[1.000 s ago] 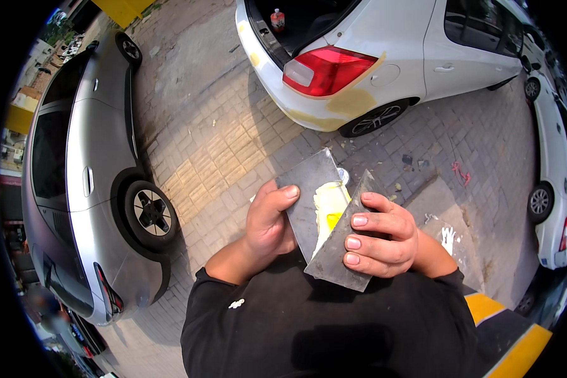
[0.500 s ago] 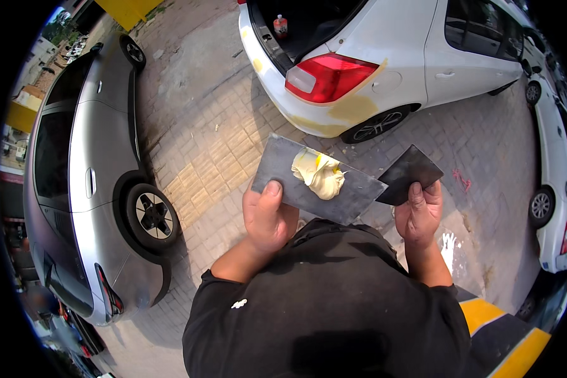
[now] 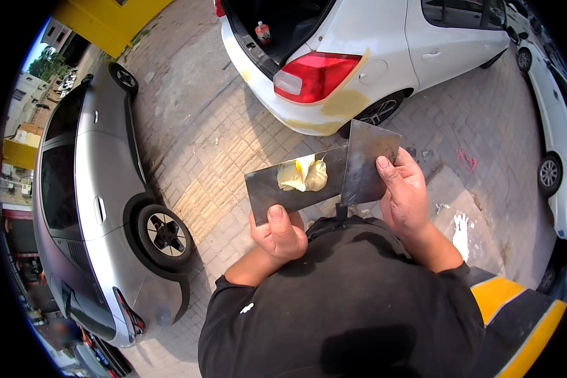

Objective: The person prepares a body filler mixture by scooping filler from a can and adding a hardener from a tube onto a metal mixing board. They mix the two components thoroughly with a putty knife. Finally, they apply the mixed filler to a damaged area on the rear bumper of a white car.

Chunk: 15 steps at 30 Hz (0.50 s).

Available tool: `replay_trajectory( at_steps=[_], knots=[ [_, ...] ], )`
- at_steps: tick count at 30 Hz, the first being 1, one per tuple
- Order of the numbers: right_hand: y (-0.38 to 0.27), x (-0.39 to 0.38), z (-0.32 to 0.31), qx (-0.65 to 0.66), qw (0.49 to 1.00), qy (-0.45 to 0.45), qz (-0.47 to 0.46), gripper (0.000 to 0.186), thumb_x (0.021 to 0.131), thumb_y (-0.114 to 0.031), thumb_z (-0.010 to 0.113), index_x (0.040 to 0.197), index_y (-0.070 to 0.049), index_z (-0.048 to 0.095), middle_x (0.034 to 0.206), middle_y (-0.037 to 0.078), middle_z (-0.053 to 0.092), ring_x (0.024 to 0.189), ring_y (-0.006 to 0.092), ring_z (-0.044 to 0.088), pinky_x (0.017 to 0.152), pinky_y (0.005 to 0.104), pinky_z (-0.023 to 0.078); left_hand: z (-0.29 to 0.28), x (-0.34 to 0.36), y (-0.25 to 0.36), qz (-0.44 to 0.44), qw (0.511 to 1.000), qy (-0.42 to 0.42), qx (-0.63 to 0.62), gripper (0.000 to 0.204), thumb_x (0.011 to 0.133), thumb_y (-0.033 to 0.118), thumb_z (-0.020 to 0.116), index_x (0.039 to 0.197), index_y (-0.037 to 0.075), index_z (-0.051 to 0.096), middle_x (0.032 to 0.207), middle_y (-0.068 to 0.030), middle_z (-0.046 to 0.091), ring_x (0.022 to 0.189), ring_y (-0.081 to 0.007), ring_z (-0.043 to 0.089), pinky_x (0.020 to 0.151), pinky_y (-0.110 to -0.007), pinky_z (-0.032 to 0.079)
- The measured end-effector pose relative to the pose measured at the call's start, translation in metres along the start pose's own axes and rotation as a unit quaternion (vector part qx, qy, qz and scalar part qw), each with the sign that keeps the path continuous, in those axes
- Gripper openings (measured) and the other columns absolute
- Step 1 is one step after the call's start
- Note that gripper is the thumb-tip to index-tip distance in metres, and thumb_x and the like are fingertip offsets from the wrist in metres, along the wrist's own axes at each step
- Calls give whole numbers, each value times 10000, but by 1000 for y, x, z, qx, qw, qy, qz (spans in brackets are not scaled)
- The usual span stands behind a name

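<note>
My left hand grips a dark rectangular putty board by its lower left corner, thumb on top. On the board lies a cream lump of putty with a streak of brighter yellow. My right hand is closed on a dark, flat putty spreader, thumb on its near face. The spreader stands steeply, and its left edge overlaps the right end of the board; whether they touch I cannot tell. Beyond both is a white car with yellowish filler patches around its rear light and bumper.
The white car's boot is open, with a small red bottle inside. A grey car stands at the left, another white car at the far right. A black-and-yellow striped block is close by at lower right. Brick paving lies between.
The spreader has turned upright and moved left over the board's right end. The board has tilted, its right end rising. The putty looks more folded together. The view has shifted slightly.
</note>
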State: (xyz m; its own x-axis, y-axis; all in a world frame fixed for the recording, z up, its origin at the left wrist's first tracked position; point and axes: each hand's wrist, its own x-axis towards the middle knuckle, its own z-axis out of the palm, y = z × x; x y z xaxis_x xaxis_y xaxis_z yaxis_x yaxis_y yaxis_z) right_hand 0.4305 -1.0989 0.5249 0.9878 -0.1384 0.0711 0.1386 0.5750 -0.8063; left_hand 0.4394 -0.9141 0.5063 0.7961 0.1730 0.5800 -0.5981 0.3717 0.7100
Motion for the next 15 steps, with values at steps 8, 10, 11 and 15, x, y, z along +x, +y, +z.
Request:
replay_trajectory(
  at_steps=[8,10,11,15],
  knots=[
    [6,5,17,-1,997,-25,71,235,999,-92,479,1188,40,523,1138,103,622,1001,125,596,882,284,495,3,-17,-13,40,981,-74,175,275,942,79,444,1082,-128,556,1027,-172,625,917,-204,591,842,-278,452],
    [10,6,20,-2,998,-23,61,234,1001,-91,474,1186,42,523,1130,101,625,993,124,598,873,286,500,8,-12,-10,63,965,-112,227,294,939,65,442,1109,-153,541,1016,-197,626,889,-232,607,783,-297,480],
    [10,6,21,1,998,-22,61,232,1001,-90,475,1185,42,524,1126,99,625,991,123,597,874,286,499,12,-8,-8,84,957,-131,245,309,935,54,444,1131,-171,527,1015,-218,626,871,-256,620,749,-314,499],
    [9,10,20,18,997,-35,73,221,1000,-88,477,1172,40,529,1115,92,628,993,119,593,883,285,493,11,-4,-15,156,923,-207,286,352,869,-13,522,1158,-208,472,1020,-311,589,839,-434,611,747,-443,511]
  ],
)
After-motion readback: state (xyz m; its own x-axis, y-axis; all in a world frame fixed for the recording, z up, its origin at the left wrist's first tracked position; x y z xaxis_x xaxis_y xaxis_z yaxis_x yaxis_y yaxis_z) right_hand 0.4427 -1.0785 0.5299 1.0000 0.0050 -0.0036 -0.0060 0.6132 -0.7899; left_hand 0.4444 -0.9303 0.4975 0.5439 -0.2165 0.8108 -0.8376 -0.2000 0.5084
